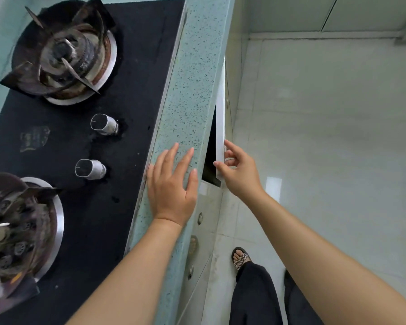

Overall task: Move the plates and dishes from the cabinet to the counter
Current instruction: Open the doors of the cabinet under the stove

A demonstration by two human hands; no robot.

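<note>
The left hand (174,184) lies flat on the speckled green surface (192,78) in the lower middle of the frame, its fingers (167,158) straight and a little spread. Just to the right of it, the right hand (239,172) holds the edge of the white cabinet door (220,127), with the thumb on one side and curled fingers on the other. The door stands a little open, and a dark gap shows behind it. At the left is a black stove (136,66) with two burners (63,52) and two metal knobs (103,124). At the right is a pale tiled floor (326,137), with a sandalled foot (240,258) at the bottom.
</note>
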